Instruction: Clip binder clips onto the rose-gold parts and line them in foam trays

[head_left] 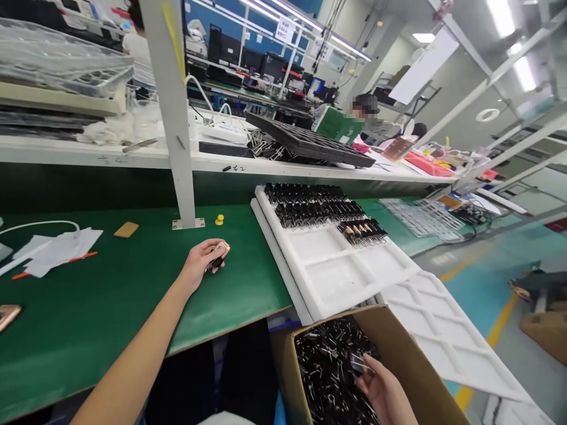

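Over the green mat, my left hand [202, 264] is closed around a small copper-coloured piece [224, 248] and what looks like a black binder clip [215, 263]. My right hand [385, 386] reaches inside a cardboard box [407, 336] full of black binder clips [328, 366] with metal handles. Its thumb and fingers pinch a binder clip [358, 362] by the handle. Between the hands, a white foam tray [336, 274] holds rows of black binder clips [314, 203]. One short row of clips [363, 230] has copper-coloured pieces in it.
A yellow knob-like object [219, 219] and a tan block [126, 229] lie on the green mat [110, 307]. A white post [172, 118] rises from the bench. Above is a shelf with a black tray [310, 141]. More white foam trays [452, 330] are at the right.
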The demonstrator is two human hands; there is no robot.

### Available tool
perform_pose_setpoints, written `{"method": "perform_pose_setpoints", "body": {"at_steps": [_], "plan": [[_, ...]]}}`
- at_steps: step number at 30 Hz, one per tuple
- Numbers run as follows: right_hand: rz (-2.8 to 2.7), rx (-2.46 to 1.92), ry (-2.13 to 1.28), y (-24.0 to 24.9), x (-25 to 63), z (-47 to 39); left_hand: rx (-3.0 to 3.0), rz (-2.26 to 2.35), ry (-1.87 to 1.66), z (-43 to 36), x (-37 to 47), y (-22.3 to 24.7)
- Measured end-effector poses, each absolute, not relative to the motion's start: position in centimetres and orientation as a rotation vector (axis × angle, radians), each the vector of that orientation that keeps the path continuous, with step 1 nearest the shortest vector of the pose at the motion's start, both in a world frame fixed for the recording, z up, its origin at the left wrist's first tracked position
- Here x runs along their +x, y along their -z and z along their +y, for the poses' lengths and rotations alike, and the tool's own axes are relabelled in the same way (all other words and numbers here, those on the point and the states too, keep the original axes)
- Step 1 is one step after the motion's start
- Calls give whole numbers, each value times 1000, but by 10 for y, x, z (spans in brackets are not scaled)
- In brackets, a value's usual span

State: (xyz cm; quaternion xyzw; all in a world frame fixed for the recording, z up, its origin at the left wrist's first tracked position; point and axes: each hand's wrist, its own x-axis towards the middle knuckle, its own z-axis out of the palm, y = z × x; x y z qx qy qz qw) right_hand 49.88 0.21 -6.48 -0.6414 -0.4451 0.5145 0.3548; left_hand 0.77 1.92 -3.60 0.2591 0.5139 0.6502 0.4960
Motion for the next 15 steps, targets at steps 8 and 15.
{"method": "perform_pose_setpoints", "body": {"at_steps": [8,15], "plan": [[-973,-932,-2200,29,368,-46,648,1234,-1575,18,5,40],[-1197,-566,-2411,19,274,-5,669,1231,-1560,16,2,44]]}}
